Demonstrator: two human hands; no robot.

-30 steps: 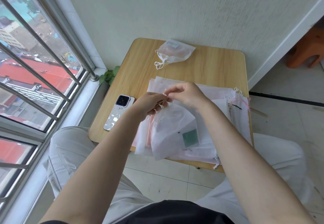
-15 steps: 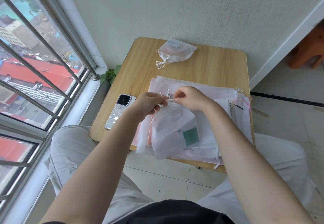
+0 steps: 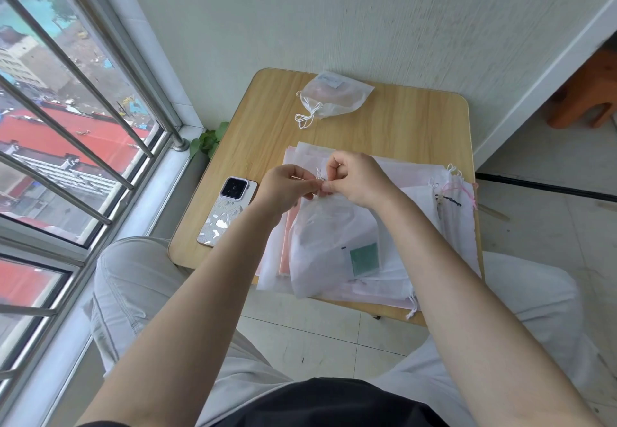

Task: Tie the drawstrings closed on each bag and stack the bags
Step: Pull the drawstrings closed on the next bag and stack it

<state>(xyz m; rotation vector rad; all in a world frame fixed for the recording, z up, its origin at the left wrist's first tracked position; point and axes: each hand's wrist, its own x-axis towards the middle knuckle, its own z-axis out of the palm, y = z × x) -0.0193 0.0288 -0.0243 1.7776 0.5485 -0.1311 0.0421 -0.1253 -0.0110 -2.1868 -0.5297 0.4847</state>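
We pinch the white drawstring (image 3: 320, 178) at the gathered mouth of a sheer white bag (image 3: 329, 246), our left hand (image 3: 286, 188) and right hand (image 3: 355, 179) close together, fingertips almost touching, fingers curled on the cord. The bag hangs down from our hands over a pile of flat white and pink bags (image 3: 424, 213) on the near half of the small wooden table (image 3: 400, 119). A green square shows through its lower part. One bag already tied (image 3: 334, 99) lies alone at the table's far edge, cords trailing left. A phone (image 3: 227, 211) rests face down near the left edge, beside our left wrist.
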